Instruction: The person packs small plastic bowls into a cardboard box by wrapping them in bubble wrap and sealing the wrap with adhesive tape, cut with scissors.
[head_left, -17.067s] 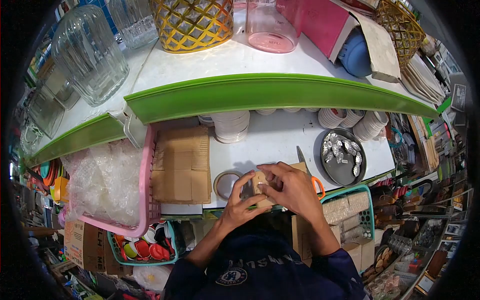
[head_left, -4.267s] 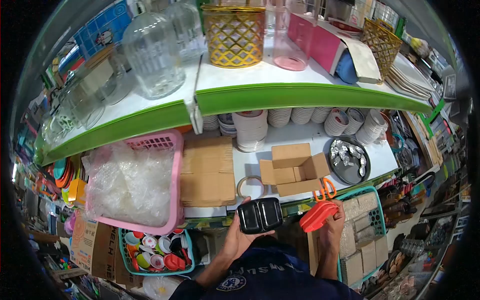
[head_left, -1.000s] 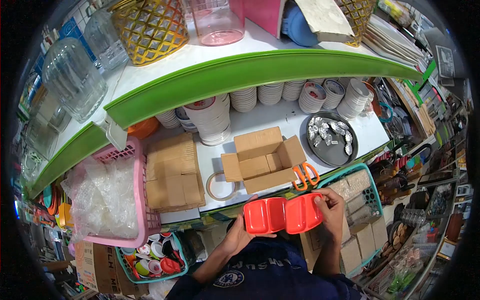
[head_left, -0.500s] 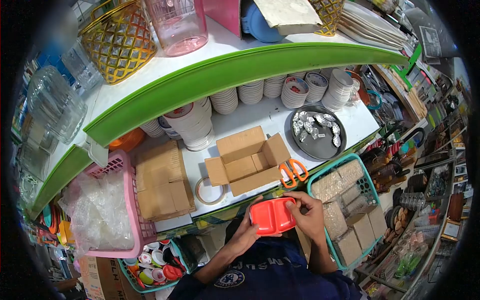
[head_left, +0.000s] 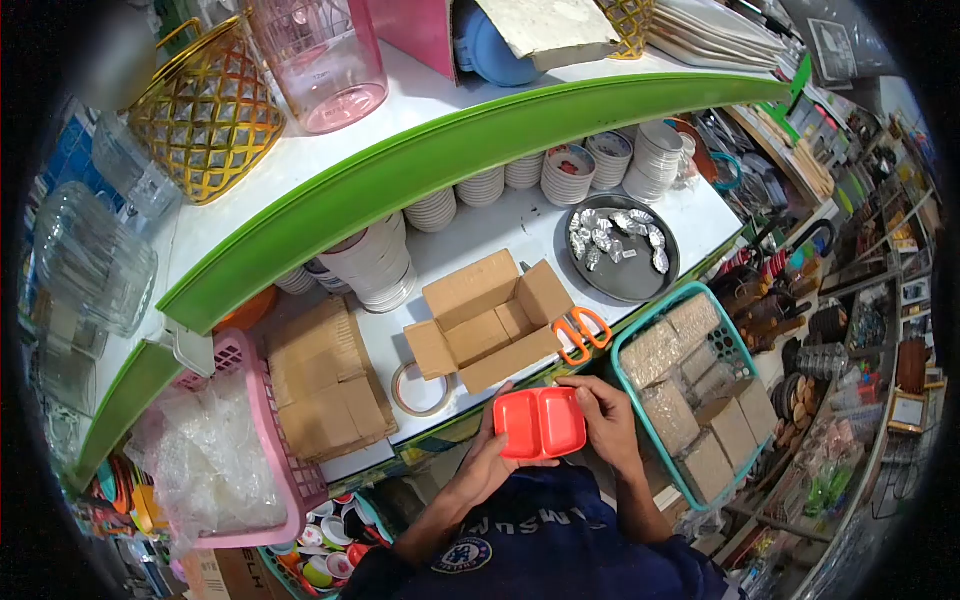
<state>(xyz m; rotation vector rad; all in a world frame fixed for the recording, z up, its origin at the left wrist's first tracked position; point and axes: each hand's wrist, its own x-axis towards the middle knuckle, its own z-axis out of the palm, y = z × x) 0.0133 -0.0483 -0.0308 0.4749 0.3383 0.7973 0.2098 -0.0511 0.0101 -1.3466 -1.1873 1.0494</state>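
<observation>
A small red dish with two compartments (head_left: 541, 424) is held in front of my chest, its hollow side facing me. My left hand (head_left: 483, 455) grips its left edge, thumb on the near face. At the upper right corner, my right hand (head_left: 606, 420) holds it between thumb and fingers. Just beyond, an open cardboard box (head_left: 485, 345) stands on the white shelf with its flaps spread; its visible inside shows only bare cardboard. Orange-handled scissors (head_left: 583, 335) lie against the box's right side, and a roll of tape (head_left: 421, 388) lies to its left.
Folded cardboard (head_left: 330, 385) lies left of the tape. A pink basket (head_left: 285, 470) holds clear plastic wrap. To the right, a teal basket (head_left: 735, 370) holds wrapped packages and boxes. A dark round pan (head_left: 625, 280) contains small foil-like molds. A green shelf edge (head_left: 450, 155) overhangs stacked bowls (head_left: 568, 175).
The view has shifted slightly. The red dish has turned a little and faces me more squarely, still between both hands.
</observation>
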